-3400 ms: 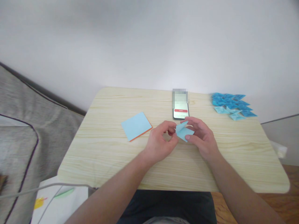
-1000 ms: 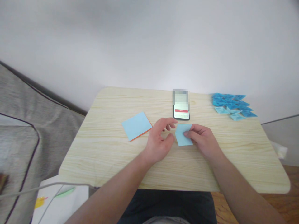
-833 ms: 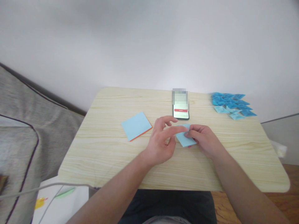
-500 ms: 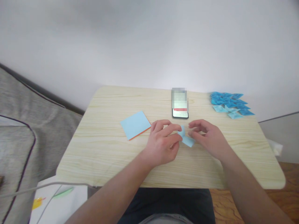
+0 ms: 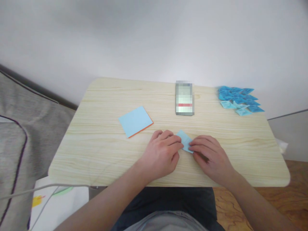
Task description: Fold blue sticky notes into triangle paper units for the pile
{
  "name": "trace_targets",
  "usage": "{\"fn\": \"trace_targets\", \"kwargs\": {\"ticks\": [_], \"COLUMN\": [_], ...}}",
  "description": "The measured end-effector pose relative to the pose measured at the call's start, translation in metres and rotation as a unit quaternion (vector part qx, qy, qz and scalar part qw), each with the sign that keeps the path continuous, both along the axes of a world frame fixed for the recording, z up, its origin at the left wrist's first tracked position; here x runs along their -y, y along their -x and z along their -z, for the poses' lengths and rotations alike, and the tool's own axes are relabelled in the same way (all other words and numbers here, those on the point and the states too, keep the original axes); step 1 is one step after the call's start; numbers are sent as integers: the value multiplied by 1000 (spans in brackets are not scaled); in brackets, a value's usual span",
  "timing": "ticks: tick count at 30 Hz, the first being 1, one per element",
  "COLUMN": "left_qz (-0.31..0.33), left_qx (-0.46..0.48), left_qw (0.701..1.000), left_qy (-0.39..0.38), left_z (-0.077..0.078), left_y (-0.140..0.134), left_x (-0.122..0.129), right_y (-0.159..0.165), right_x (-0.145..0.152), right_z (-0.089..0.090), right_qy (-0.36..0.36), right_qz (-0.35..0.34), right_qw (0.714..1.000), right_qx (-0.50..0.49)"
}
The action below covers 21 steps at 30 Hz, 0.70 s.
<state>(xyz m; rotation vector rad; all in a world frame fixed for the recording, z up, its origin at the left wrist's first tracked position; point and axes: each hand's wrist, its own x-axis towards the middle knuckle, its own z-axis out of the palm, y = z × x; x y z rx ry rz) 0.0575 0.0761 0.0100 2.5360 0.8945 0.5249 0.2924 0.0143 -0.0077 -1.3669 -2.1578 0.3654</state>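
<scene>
A small light-blue piece of folded paper (image 5: 184, 140) lies on the table between my hands. My left hand (image 5: 163, 153) has its curled fingers at the paper's left edge, with thumb and index tip against it. From the other side, my right hand (image 5: 209, 156) presses its fingertips on the paper's right part, the thumb at its lower edge. Fingers hide both ends of the paper. Left of my hands rests a stack of light-blue paper sheets (image 5: 136, 122) with an orange edge showing.
A phone (image 5: 184, 98), its screen blurred out, lies at the back middle of the wooden table (image 5: 101, 138). Several folded blue paper pieces (image 5: 238, 98) are grouped at the back right. The wall (image 5: 154, 41) rises behind. A cable (image 5: 45, 186) runs at the lower left.
The paper's raised flap now lies flat, its two separate parts appearing as one shape. My right hand has closed in and touches it. The view has shifted slightly, moving the table up in the picture.
</scene>
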Motion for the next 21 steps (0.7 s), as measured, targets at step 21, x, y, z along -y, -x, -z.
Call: {"fn": "trace_targets", "kwargs": {"ticks": [21], "left_qz": [-20], "left_qx": [8], "left_qw": [1000], "left_qy": [2], "left_z": [5], "left_y": [11], "left_x": [7], "right_y": [36], "right_x": [3], "right_z": [3], "right_qy": [34], "right_qz": [259], "right_qw": [965], "right_qx": [17]}}
